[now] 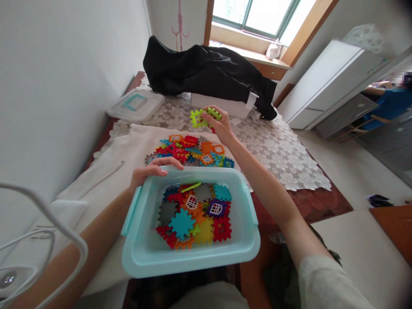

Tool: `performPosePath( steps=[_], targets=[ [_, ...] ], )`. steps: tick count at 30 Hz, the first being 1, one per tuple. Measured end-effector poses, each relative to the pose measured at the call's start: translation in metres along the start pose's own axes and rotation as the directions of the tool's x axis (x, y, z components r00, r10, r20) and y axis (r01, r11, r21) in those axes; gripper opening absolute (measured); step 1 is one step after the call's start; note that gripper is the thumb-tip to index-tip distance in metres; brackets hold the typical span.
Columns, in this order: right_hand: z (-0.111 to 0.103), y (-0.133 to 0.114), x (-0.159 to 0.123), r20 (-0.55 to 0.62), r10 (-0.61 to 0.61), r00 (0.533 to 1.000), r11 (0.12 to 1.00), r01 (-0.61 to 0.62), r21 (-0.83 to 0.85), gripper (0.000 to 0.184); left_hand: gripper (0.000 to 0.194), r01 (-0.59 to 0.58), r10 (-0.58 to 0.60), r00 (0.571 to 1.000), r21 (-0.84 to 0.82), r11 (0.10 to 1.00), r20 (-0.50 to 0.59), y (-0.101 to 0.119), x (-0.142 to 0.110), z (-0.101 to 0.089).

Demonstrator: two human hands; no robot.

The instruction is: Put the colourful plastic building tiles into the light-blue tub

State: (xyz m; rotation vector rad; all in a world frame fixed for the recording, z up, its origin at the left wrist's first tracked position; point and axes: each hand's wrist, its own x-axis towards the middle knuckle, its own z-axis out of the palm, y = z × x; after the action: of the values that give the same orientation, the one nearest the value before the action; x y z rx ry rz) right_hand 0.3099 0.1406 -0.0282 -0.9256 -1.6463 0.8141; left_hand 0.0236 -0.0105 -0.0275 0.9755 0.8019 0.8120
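Note:
A light-blue plastic tub [141,262] sits at the table's near edge, with several colourful toothed building tiles [182,223] lying flat inside. My left hand [154,169] grips the tub's far left rim, fingers hooked over the edge. Above the table beyond the tub, my right hand [219,124] pinches lime-green toothed building tiles [197,119]; a bit of red shows beneath the fingers. Behind the tub, a heap of mixed building tiles [193,150] rests on a white cloth [128,148]; the tub's far rim hides its near side.
A white lid [137,105] with a teal handle lies at the back left. A black cover [206,68] drapes over a white box [219,105] at the back. White cables [67,223] loop at the near left. At far right, a person in blue [389,105] is partly visible.

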Motion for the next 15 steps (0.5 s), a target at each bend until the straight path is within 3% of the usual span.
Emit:
performPosePath(
  steps=[3, 7, 11, 15],
  targets=[
    [-0.013, -0.050, -0.048, 0.250, -0.023, 0.968, 0.985, -0.021, 0.172, 0.058, 0.014, -0.008, 0.009, 1.000, -0.019, 1.000, 0.013, -0.004, 0.001, -0.005],
    [-0.020, -0.101, -0.096, 0.544, -0.052, 0.837, 0.992, -0.019, 0.125, 0.048, 0.020, 0.007, -0.007, 1.000, -0.041, 0.999, -0.012, -0.001, 0.000, -0.004],
    [-0.018, -0.117, -0.104, 0.639, -0.091, 0.764, 0.994, 0.107, 0.015, 0.045, 0.020, 0.017, -0.018, 1.000, -0.019, 1.000, -0.015, 0.005, -0.002, 0.002],
    [-0.012, -0.111, -0.099, 0.729, -0.186, 0.658, 0.982, 0.149, 0.116, 0.061, 0.016, -0.029, 0.028, 0.999, -0.034, 0.999, -0.047, 0.005, -0.005, 0.005]
  ],
)
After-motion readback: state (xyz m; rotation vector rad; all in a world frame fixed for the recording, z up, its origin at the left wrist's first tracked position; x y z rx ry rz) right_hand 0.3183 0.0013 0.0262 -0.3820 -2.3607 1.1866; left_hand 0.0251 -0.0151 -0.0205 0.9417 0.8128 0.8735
